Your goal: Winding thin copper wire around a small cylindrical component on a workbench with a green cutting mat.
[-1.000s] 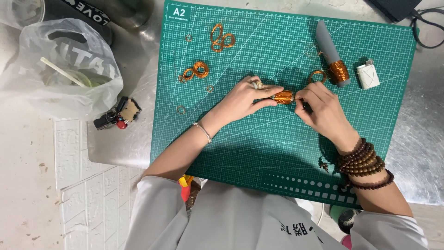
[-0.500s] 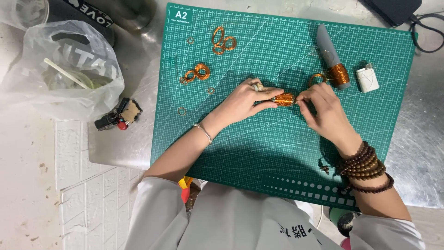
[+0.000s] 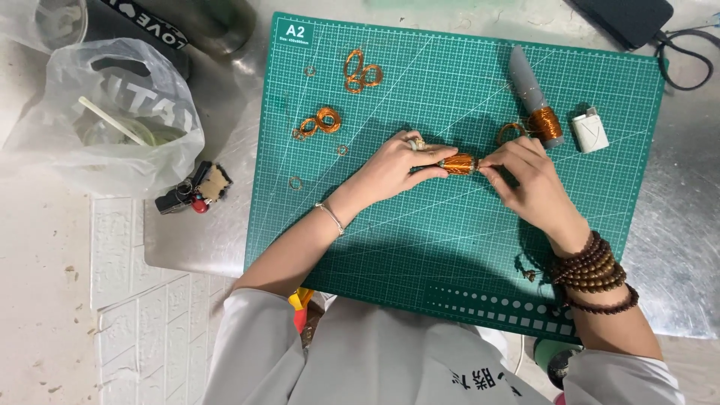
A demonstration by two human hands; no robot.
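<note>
My left hand (image 3: 396, 166) grips a small copper wire coil (image 3: 459, 163) wound on a rod, over the middle of the green cutting mat (image 3: 420, 247). My right hand (image 3: 525, 176) pinches the coil's right end with its fingertips. Just beyond my right hand lies a grey cone-shaped mandrel (image 3: 529, 90) with copper wire wound on its wide end, and a loose copper ring (image 3: 510, 132) beside it. Copper wire loops (image 3: 362, 73) and smaller wire rings (image 3: 321, 120) lie at the mat's upper left.
A small white box-like object (image 3: 589, 129) rests at the mat's right. A clear plastic bag (image 3: 112, 120) with a cup sits to the left, a small tool (image 3: 193, 189) beside it. A dark device with a cable (image 3: 630, 19) lies at the top right.
Both hands stay on the coil; my right-hand fingers have shifted slightly along its right end. Nothing else on the mat has moved.
</note>
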